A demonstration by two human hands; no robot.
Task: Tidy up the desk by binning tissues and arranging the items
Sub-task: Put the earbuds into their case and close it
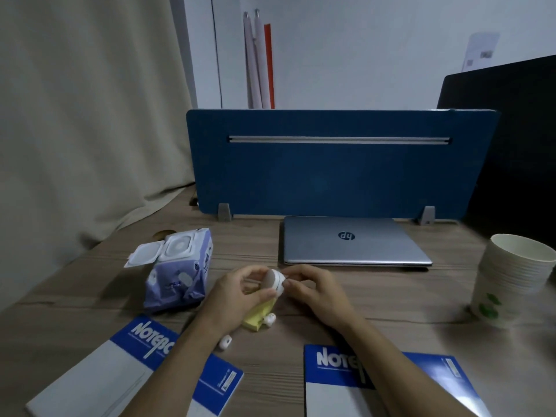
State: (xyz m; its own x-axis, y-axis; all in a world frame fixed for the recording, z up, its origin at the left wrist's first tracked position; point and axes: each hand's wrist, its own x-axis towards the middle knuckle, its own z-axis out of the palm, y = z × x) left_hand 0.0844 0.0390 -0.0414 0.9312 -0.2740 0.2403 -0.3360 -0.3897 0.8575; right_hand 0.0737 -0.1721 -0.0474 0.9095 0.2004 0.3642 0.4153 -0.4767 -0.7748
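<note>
Both hands meet over the middle of the wooden desk (391,296). My left hand (240,293) grips a small white earbud case (275,281), and my right hand (313,288) pinches its right side. Whether the case lid is open I cannot tell. Below the hands lies a yellow sticky-note pad (255,317) with one white earbud (268,319) on it. A second earbud (225,341) rests on the desk beside my left wrist. A purple wet-wipe pack (177,275) with its flip lid up lies to the left.
A closed silver laptop (352,242) sits against the blue divider panel (331,170). A stack of paper cups (511,275) stands at the right. Two blue-and-white notepads lie near the front edge, one on the left (120,374), one on the right (337,383). A curtain hangs at the left.
</note>
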